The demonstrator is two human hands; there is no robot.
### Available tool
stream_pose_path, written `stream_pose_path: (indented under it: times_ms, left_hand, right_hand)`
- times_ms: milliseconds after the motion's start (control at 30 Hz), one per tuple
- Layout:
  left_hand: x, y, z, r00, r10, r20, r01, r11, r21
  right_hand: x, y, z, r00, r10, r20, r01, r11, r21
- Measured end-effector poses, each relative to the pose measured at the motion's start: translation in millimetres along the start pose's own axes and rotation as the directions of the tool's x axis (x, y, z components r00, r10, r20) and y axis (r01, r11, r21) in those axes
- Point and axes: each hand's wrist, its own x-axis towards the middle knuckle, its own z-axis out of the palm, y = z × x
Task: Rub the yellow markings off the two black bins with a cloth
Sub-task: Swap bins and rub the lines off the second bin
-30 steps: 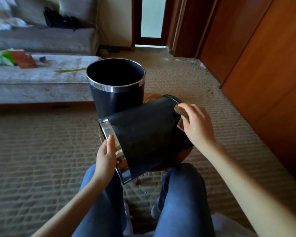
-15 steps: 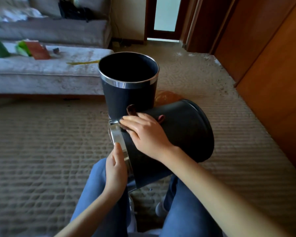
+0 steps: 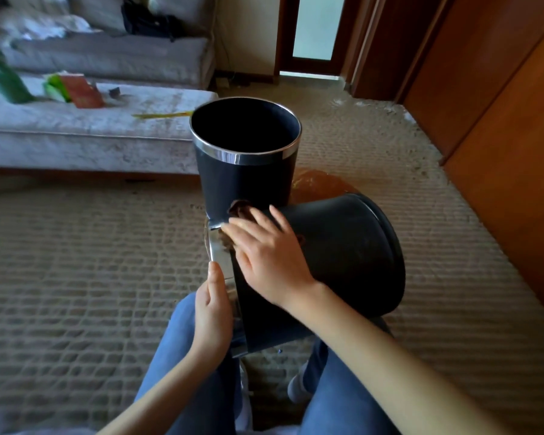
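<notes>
Head view: right hand (image 3: 266, 255) presses a dark brown cloth (image 3: 237, 210) flat on the tipped black plastic bin (image 3: 336, 262); left hand (image 3: 212, 312) grips its chrome rim (image 3: 220, 252); no yellow markings show, so wiping looks mid-way.

Soft daylight fills the room, brightest at the pale glass door (image 3: 315, 26) at the top centre of the frame, which is nearly washed out. The carpet (image 3: 76, 262) below it catches the light, while the wooden panels (image 3: 500, 105) at the right stay dim and warm. A thin glare runs along the metal rim of the standing bin (image 3: 245, 158). The sofa (image 3: 91, 127) at upper left is smeared by motion blur. Straight lines bow towards the frame edges.
</notes>
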Motion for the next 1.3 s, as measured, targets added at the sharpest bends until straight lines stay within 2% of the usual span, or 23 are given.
stream_pose_path:
  times_ms: [100,167,333,433,500,567,667,767,800,834,900,967,1067,1134,1300]
  left_hand:
    - [0,10,1,0.998,-0.046,0.038,0.046,0.999,0.005]
    - [7,6,-1,0.999,-0.042,0.035,0.042,0.999,0.013]
    - [10,-2,-1,0.999,-0.034,0.018,0.034,0.999,0.004]
    - [12,-13,-4,0.997,-0.064,0.034,0.064,0.998,-0.001]
    - [14,-17,-5,0.995,-0.088,0.048,0.089,0.996,-0.021]
    - [19,-21,-5,0.994,-0.104,0.046,0.106,0.993,-0.044]
    - [24,-20,-3,0.994,-0.103,0.047,0.104,0.994,-0.029]
    - [27,-21,-5,0.993,-0.105,0.046,0.105,0.994,-0.008]
    - [28,-22,-4,0.994,-0.094,0.046,0.094,0.995,0.015]
    - [29,-20,-3,0.996,-0.081,0.033,0.080,0.996,0.038]
    - [33,-20,-1,0.997,-0.073,-0.008,0.073,0.995,0.070]
    - [36,-23,0,0.997,-0.075,-0.018,0.076,0.994,0.078]
    - [43,-23,0,0.996,-0.092,-0.020,0.093,0.995,0.029]
    - [47,-19,2,0.994,-0.108,-0.022,0.108,0.994,0.022]
    - [64,-17,0,0.989,-0.146,0.022,0.147,0.989,-0.028]
  right_hand:
    - [22,5,-2,0.990,0.086,0.111,-0.086,0.996,-0.008]
    - [15,29,-14,0.987,0.120,0.111,-0.116,0.992,-0.048]
    - [-34,127,-57,0.926,0.375,-0.045,-0.376,0.904,-0.205]
    - [-44,110,-50,0.879,0.449,-0.159,-0.474,0.858,-0.196]
    - [-38,71,-35,0.903,0.394,-0.169,-0.418,0.897,-0.145]
    - [-33,20,-15,0.950,0.280,-0.140,-0.292,0.953,-0.076]
    - [-44,-37,11,0.978,0.160,-0.135,-0.158,0.987,0.023]
    - [-69,-25,6,0.998,-0.022,-0.055,0.020,0.999,-0.032]
    - [-75,-3,-1,0.999,-0.033,-0.035,0.031,0.997,-0.067]
    - [-80,22,-10,0.999,0.015,-0.049,-0.019,0.996,-0.091]
    - [-90,80,-31,0.968,0.194,-0.160,-0.214,0.969,-0.124]
    - [-99,123,-53,0.929,0.313,-0.199,-0.346,0.924,-0.163]
    - [-90,110,-43,0.894,0.352,-0.278,-0.399,0.907,-0.134]
    - [-81,72,-18,0.892,0.320,-0.319,-0.367,0.925,-0.098]
    - [-84,-15,27,0.976,0.065,-0.208,-0.073,0.997,-0.030]
